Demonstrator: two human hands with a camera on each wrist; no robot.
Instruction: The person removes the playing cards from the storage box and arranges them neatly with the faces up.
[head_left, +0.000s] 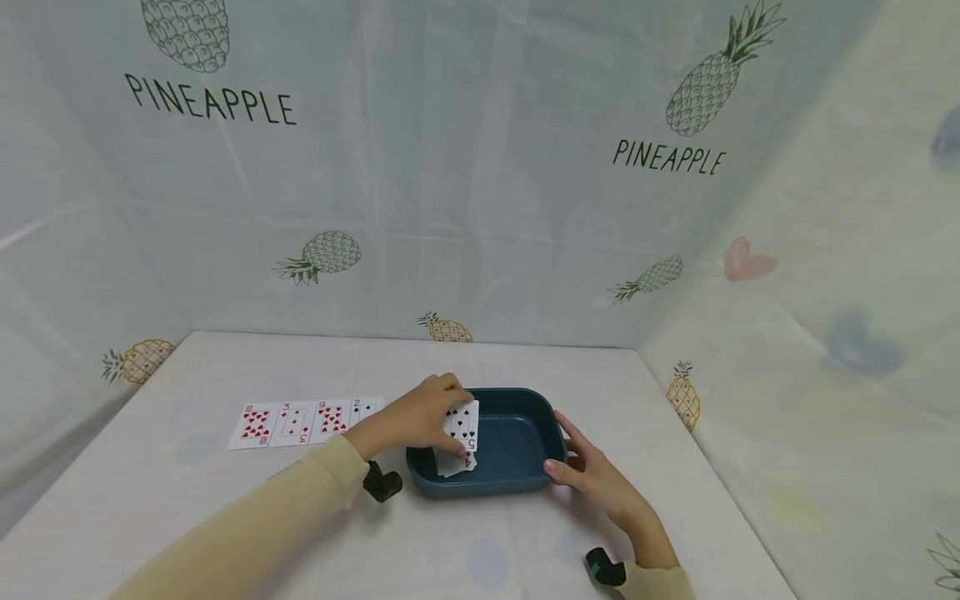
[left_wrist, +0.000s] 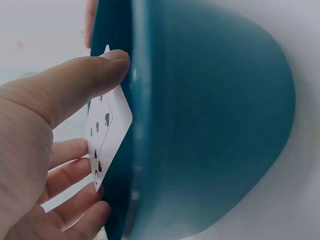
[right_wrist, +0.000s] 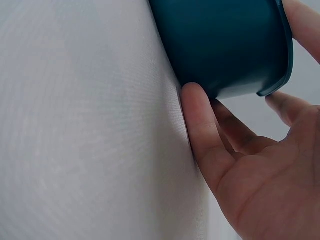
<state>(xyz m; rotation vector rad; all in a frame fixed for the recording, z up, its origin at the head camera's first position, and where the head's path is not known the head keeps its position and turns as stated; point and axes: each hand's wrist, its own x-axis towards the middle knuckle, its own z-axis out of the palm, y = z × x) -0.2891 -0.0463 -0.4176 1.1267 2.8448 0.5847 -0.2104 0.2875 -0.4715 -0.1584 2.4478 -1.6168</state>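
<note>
My left hand [head_left: 423, 414] pinches a black-suited playing card [head_left: 462, 425] between thumb and fingers, above the left end of a dark blue dish [head_left: 517, 446]. In the left wrist view the tilted card [left_wrist: 110, 120] shows spade pips, with the thumb on one edge and fingers at the opposite edge. Beneath it in the dish lie other cards [head_left: 453, 465], partly covered by the held card and hand. My right hand [head_left: 600, 475] holds the dish's right end, thumb at the front corner of the rim and fingers round the side. Its lower finger [right_wrist: 197, 115] meets the dish near the table.
Left of the dish, several face-up cards lie in a row: a red ten [head_left: 255, 426], a three of diamonds [head_left: 293, 422], a red nine [head_left: 330, 418] and a black two [head_left: 365, 407] partly behind my left hand. Pineapple-printed sheeting [head_left: 465, 167] hangs behind the white table [head_left: 420, 550].
</note>
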